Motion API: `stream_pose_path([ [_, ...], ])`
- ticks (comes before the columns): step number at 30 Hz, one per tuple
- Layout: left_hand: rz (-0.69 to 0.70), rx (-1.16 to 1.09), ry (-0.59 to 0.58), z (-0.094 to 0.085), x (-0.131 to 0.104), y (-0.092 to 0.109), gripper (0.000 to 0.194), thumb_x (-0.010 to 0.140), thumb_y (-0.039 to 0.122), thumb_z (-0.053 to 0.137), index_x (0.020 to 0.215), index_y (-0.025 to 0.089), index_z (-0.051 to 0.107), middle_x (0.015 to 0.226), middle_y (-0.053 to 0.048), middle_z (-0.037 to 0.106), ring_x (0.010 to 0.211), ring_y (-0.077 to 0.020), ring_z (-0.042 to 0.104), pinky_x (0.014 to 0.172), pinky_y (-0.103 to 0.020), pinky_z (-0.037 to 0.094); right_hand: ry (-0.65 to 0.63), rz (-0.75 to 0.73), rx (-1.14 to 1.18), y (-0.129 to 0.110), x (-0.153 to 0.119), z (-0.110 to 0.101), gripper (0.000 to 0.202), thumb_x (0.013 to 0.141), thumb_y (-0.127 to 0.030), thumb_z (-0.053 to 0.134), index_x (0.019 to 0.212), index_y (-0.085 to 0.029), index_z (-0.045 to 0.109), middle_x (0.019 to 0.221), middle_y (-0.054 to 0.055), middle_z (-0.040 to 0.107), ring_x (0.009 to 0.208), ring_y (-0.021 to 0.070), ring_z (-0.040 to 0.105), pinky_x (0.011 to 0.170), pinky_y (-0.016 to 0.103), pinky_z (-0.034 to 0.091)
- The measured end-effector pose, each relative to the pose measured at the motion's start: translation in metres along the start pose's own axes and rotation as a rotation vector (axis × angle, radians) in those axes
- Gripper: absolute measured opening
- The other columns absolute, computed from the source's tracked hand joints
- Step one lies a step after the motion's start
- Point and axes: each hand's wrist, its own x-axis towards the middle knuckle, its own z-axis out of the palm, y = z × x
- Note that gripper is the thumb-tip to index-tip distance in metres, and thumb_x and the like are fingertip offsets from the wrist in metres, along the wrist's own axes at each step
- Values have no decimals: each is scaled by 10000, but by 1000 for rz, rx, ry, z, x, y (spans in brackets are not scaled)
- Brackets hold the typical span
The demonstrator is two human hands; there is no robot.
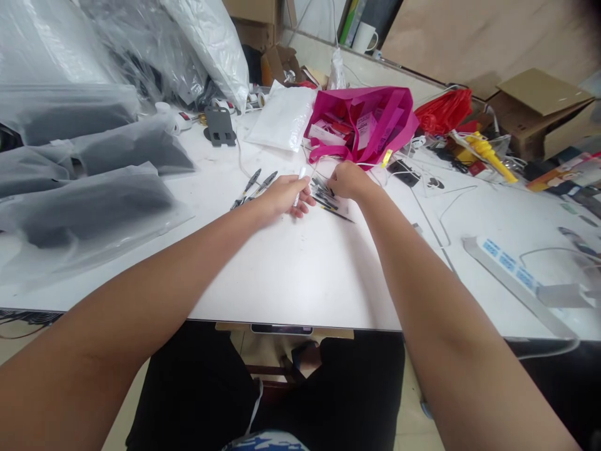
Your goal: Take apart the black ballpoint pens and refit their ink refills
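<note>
Both hands rest on the white table (300,275) at centre frame. The left hand (283,195) is curled shut around a thin white stick (299,185), which runs up out of the fist and pokes out again below, between the fingertips. The right hand (348,181) lies just to the right, fingers bent down onto a small pile of dark pens (323,194); whether it grips any of them cannot be told. The pile sits between the two hands, touching the right fingertips and just beside the left ones; the number of pens in it cannot be counted.

Two more pens (256,186) lie side by side left of the left hand. One pink bag (370,122), open and holding tagged packets, stands above the hands; the writing on the tags is too small to read. One red plastic bag (444,109) lies to its right. Three grey packets in clear wrapping (94,188) are stacked at the left edge. One white power strip (511,272) with blue labels, unreadable, lies at lower right. One white mug (365,37) stands at the top of the frame.
</note>
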Motion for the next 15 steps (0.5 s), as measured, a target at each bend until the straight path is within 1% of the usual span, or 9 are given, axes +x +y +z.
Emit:
stream_pose_path([
  [2,8,6,-5,0,1,-1,296,1052,385,547,836,183,559,828,-82,736,578,-136,634,535,-288,511,-9,17,-130,-4,-4,-8,103,801,-103,650,721,-161,679,879,202,757,896,323,718,868,439,552],
  [3,18,10,-11,0,1,-2,296,1051,387,550,837,183,562,817,-75,726,571,-134,627,528,-287,508,6,22,-146,-6,-8,-13,120,832,-112,625,736,-166,672,867,195,753,890,320,714,869,443,554],
  [4,31,17,-16,0,1,-2,294,1050,385,550,836,184,564,801,-65,711,558,-129,615,517,-285,502,30,25,-113,-9,-13,-18,136,851,-122,614,735,-175,661,838,181,746,869,314,708,866,452,556],
  [6,64,43,-36,1,1,-4,294,1051,378,546,831,185,568,764,-42,675,522,-118,582,489,-281,481,67,54,52,-14,-26,-27,143,875,-168,629,736,-197,642,769,126,721,784,279,685,834,460,568],
  [9,97,116,-72,4,-2,-6,294,1052,370,549,821,189,573,708,-12,625,483,-104,539,448,-267,429,108,110,450,-23,-49,-34,83,888,-260,672,816,-222,655,686,31,659,624,195,603,668,389,573],
  [10,105,137,-86,5,-4,-6,292,1052,371,553,823,191,575,688,-2,606,473,-99,524,436,-261,410,101,108,569,-27,-57,-34,78,887,-279,685,834,-228,660,669,10,639,589,174,574,610,354,556],
  [12,123,161,-117,6,-6,-7,284,1055,376,554,835,198,578,650,18,558,454,-91,485,418,-251,376,51,77,733,-36,-70,-35,89,873,-297,718,844,-230,668,661,-11,617,561,145,541,541,305,521],
  [15,164,179,-166,6,-8,-8,296,1065,390,541,833,208,567,638,31,520,433,-84,447,407,-249,360,-33,22,836,-48,-81,-36,100,850,-298,751,858,-221,687,702,-11,635,584,133,550,535,288,519],
])
